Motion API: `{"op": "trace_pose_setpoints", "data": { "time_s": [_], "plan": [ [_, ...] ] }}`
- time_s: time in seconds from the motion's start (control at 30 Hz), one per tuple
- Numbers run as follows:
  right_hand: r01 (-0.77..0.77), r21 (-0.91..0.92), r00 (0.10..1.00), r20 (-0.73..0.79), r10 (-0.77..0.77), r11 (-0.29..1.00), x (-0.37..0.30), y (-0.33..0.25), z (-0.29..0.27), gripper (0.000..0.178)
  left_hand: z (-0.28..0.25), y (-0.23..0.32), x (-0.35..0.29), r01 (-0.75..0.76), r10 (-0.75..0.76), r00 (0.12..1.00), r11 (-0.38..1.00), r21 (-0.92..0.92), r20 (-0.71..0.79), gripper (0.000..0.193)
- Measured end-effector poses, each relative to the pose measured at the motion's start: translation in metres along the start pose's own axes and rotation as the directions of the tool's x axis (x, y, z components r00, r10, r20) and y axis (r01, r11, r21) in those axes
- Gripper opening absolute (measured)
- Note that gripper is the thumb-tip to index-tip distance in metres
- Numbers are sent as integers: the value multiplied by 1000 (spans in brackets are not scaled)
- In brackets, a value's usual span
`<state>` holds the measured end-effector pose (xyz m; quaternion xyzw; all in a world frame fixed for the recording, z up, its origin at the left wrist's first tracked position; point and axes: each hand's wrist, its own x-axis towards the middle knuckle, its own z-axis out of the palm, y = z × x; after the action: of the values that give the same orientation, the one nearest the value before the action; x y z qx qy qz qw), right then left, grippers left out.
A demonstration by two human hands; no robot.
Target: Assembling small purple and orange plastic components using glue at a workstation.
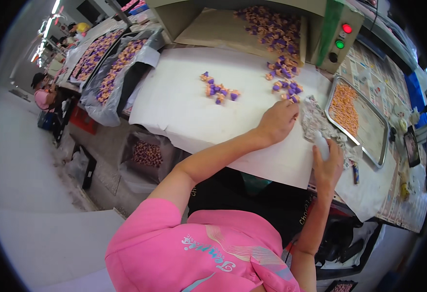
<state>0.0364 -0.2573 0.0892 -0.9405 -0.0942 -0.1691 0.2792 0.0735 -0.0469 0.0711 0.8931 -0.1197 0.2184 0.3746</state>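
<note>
My left hand (277,122) is over the white sheet (184,109), its fingers pinched together; what they hold, if anything, is too small to make out. Just beyond its fingertips lies a small pile of purple-and-peach pieces (287,89). To the right, my right hand (331,168) is wrapped round a small white squeeze bottle (322,147), tilted over a crumpled, stained cloth (314,118). A metal tray (382,155) beside that cloth holds many tiny orange pieces (345,109) in its left part. Another loose cluster of purple-and-peach pieces (218,91) sits left of my hands.
At the far side, a machine opening (213,31) has a brown belt heaped with more pieces. Its post carries a red and a green light (340,45). Plastic-lined trays (121,68) stand at left, a lined bin (148,153) below. A phone (411,146) stands far right.
</note>
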Motion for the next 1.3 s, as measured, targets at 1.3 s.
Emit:
{"op": "trace_pose_setpoints", "data": {
  "time_s": [1.3],
  "plan": [
    [-63,676,990,-53,133,734,-72,17,39,30,40,-5,-109,562,-432,782,179,-807,449,14]
  ]
}}
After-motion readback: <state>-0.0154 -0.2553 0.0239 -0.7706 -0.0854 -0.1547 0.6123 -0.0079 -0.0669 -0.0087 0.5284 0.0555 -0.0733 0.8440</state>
